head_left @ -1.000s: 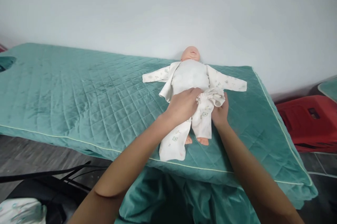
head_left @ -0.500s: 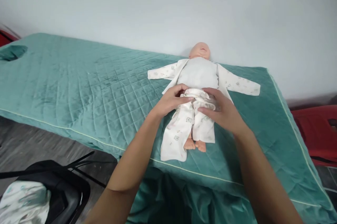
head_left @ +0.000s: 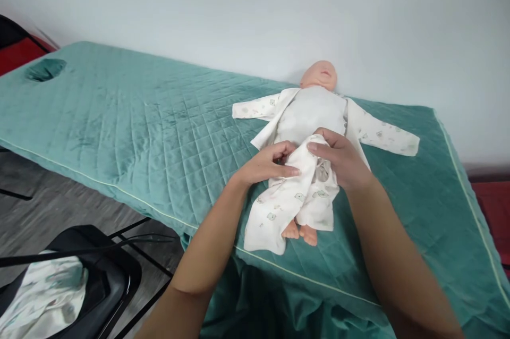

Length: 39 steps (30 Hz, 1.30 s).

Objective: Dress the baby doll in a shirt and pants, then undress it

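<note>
A baby doll (head_left: 319, 74) lies on its back, its head against the wall and its bare feet toward me. Under its body a white printed jacket (head_left: 380, 125) is spread open, with both sleeves stretched out sideways. White printed baby trousers (head_left: 274, 211) cover the doll's legs down to the feet. My right hand (head_left: 342, 158) pinches the waistband between thumb and fingers and lifts it. Lower on the left side, my left hand (head_left: 274, 162) has the trouser cloth between its thumb and fingers. The fingertips of the left hand are partly hidden by the fabric.
The doll lies on a green quilted massage bed (head_left: 159, 116) with a face hole (head_left: 45, 69) at its far left. A black chair (head_left: 115, 264) bearing a crumpled printed cloth (head_left: 50, 296) stands at lower left. Red chairs (head_left: 494, 217) show at both sides.
My right hand has drawn the waistband up and toward the middle, so the trousers' left leg slants across. My left hand keeps hold of the cloth. The view has shifted slightly left.
</note>
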Available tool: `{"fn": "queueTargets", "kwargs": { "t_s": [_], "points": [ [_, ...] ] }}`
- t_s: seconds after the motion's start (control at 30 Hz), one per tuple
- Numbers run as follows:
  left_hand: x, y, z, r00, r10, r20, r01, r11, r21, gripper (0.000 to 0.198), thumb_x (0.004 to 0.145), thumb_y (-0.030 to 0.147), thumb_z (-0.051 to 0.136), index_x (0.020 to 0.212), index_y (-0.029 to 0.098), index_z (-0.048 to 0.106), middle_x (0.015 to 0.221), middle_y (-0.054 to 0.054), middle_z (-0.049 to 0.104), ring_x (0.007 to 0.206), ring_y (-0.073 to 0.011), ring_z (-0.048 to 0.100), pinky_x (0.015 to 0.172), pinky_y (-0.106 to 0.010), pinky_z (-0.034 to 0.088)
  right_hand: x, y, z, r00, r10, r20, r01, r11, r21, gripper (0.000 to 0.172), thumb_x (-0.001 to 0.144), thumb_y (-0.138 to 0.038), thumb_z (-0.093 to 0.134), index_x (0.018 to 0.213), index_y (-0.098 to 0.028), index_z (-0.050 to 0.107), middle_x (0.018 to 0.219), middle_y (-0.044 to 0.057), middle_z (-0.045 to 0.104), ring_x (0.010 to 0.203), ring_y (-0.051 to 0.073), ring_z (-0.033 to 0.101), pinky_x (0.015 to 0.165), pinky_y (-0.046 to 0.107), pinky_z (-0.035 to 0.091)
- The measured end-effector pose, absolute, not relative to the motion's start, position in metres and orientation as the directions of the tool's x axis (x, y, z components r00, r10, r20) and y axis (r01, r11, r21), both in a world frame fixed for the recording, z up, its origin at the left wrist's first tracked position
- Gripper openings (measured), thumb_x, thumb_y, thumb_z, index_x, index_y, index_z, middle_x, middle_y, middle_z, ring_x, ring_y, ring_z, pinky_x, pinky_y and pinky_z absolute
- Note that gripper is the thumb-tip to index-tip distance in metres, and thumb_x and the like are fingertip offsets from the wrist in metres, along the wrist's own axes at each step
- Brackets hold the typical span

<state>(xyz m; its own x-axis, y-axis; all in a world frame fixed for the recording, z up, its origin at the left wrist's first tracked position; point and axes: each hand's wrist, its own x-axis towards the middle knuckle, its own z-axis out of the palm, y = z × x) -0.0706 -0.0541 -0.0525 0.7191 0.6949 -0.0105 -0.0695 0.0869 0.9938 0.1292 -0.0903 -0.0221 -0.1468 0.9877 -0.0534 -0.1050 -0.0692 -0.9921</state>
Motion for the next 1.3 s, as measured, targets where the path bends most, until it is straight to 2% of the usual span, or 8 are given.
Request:
{"fn": "queueTargets", "kwargs": {
  "t_s": [0.23, 0.4, 0.57, 0.73, 0.93, 1.13, 1.2, 1.3],
  "points": [
    [-0.059, -0.053, -0.07, 0.44, 0.894, 0.08, -0.459, 0.147, 0.876, 0.038, 0.074, 0.043, 0.08, 0.08, 0.018, 0.052, 0.067, 0.005, 0.049, 0.057, -0.0063, 0.044, 0.054, -0.018, 0.034, 0.124, -0.088, -0.018, -0.236, 0.971, -0.025, 0.114, 0.002, -0.994, 0.033, 0.078, -0.047, 0.078, 0.085, -0.02, 0.059, 0.075, -0.003, 0.057, 0.066, 0.012, 0.052, 0.059, 0.023, 0.04],
    [-0.056, -0.054, -0.072, 0.419, 0.908, -0.024, -0.483, 0.245, 0.84, 0.038, 0.074, 0.045, 0.08, 0.079, 0.019, 0.053, 0.057, 0.008, 0.039, 0.042, -0.0032, 0.025, 0.039, -0.018, 0.015, 0.128, -0.089, -0.015, -0.422, 0.903, -0.076, 0.414, 0.117, -0.903, 0.051, 0.071, -0.044, 0.085, 0.114, -0.024, 0.067, 0.107, 0.002, 0.069, 0.097, 0.024, 0.062, 0.081, 0.032, 0.048],
    [-0.066, -0.056, -0.068, 0.56, 0.829, 0.0, -0.327, 0.221, 0.919, 0.049, 0.068, 0.056, 0.082, 0.095, 0.017, 0.066, 0.066, 0.004, 0.052, 0.049, -0.0058, 0.039, 0.044, -0.019, 0.027, 0.127, -0.093, -0.021, -0.235, 0.97, -0.06, 0.213, -0.009, -0.977, 0.032, 0.081, -0.048, 0.075, 0.098, -0.022, 0.068, 0.091, 0.001, 0.068, 0.084, 0.02, 0.062, 0.071, 0.03, 0.048],
    [-0.07, -0.057, -0.059, 0.697, 0.717, 0.005, -0.161, 0.15, 0.975, 0.048, 0.061, 0.036, 0.091, 0.1, 0.015, 0.072, 0.095, -0.004, 0.069, 0.087, -0.0186, 0.061, 0.075, -0.025, 0.046, 0.126, -0.094, -0.027, -0.098, 0.994, -0.053, -0.045, -0.057, -0.997, 0.033, 0.077, -0.049, 0.079, 0.089, -0.022, 0.064, 0.077, -0.002, 0.062, 0.069, 0.014, 0.057, 0.063, 0.026, 0.045],
    [-0.064, -0.057, -0.066, 0.603, 0.797, -0.015, -0.388, 0.31, 0.868, 0.043, 0.067, 0.031, 0.087, 0.104, 0.017, 0.071, 0.093, -0.004, 0.072, 0.083, -0.017, 0.065, 0.079, -0.027, 0.049, 0.126, -0.095, -0.022, -0.139, 0.989, -0.044, 0.138, -0.025, -0.99, 0.034, 0.081, -0.051, 0.074, 0.095, -0.022, 0.065, 0.08, -0.002, 0.064, 0.072, 0.015, 0.058, 0.065, 0.026, 0.046],
    [-0.059, -0.053, -0.078, 0.482, 0.876, 0.017, -0.582, 0.306, 0.753, 0.035, 0.065, 0.034, 0.087, 0.09, 0.016, 0.068, 0.08, -0.001, 0.069, 0.072, -0.015, 0.064, 0.073, -0.027, 0.05, 0.127, -0.097, -0.011, -0.476, 0.866, -0.151, 0.455, 0.095, -0.885, 0.045, 0.071, -0.045, 0.083, 0.107, -0.021, 0.07, 0.102, 0.003, 0.072, 0.092, 0.025, 0.065, 0.078, 0.034, 0.051],
    [-0.059, -0.053, -0.08, 0.488, 0.873, 0.002, -0.551, 0.306, 0.776, 0.04, 0.064, 0.038, 0.087, 0.092, 0.016, 0.069, 0.082, -0.002, 0.069, 0.074, -0.0163, 0.065, 0.074, -0.027, 0.051, 0.127, -0.099, -0.012, -0.445, 0.879, -0.174, 0.443, 0.046, -0.896, 0.042, 0.075, -0.046, 0.08, 0.107, -0.02, 0.072, 0.101, 0.004, 0.073, 0.093, 0.026, 0.066, 0.08, 0.036, 0.052],
    [-0.062, -0.053, -0.078, 0.516, 0.857, -0.018, -0.418, 0.269, 0.867, 0.048, 0.069, 0.051, 0.083, 0.1, 0.016, 0.071, 0.088, -0.004, 0.071, 0.082, -0.0186, 0.067, 0.078, -0.028, 0.05, 0.127, -0.1, -0.019, -0.303, 0.947, -0.11, 0.174, -0.058, -0.983, 0.044, 0.079, -0.043, 0.078, 0.115, -0.021, 0.069, 0.105, 0.005, 0.074, 0.1, 0.026, 0.067, 0.087, 0.037, 0.053]
  ]
}}
